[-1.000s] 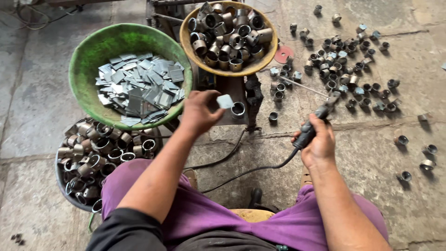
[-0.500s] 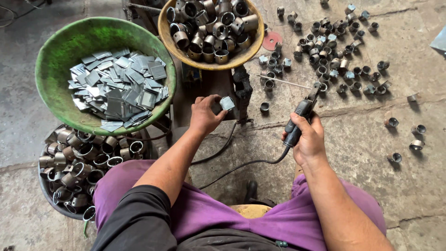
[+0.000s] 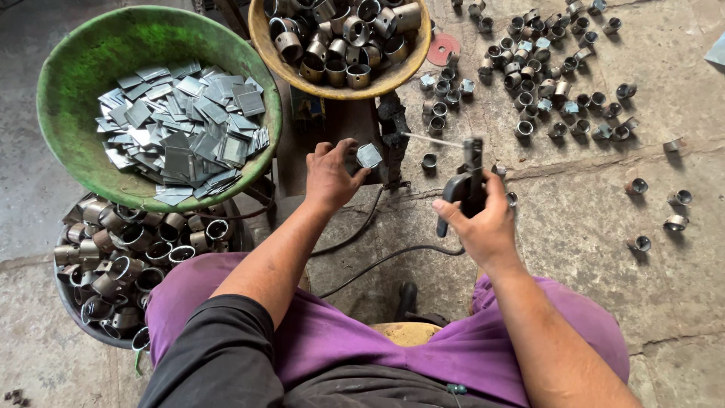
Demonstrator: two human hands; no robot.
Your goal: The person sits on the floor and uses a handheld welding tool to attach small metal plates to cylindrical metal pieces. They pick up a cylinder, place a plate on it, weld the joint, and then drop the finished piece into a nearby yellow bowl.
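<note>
From the head camera, looking straight down over purple-clad knees, the left hand sits near the middle of the frame with its fingertips pinching a small square metal plate, held just beside a dark upright fixture at about 12 o'clock from the hand. The right hand, at 3 o'clock from the left and a little lower, is closed in a full grip around the black handle of a welding electrode holder; a thin electrode rod runs from the holder's top toward 10 o'clock, its tip ending near the fixture. A black cable trails from the holder back toward the knees. At 10 o'clock from the left hand a green bowl holds a heap of flat grey metal squares. At 12 o'clock a yellow bowl is filled with short metal tube rings. At 8 o'clock a dark tub holds more rings. Toward 1 and 2 o'clock, many small ring pieces lie scattered on the concrete floor.
</note>
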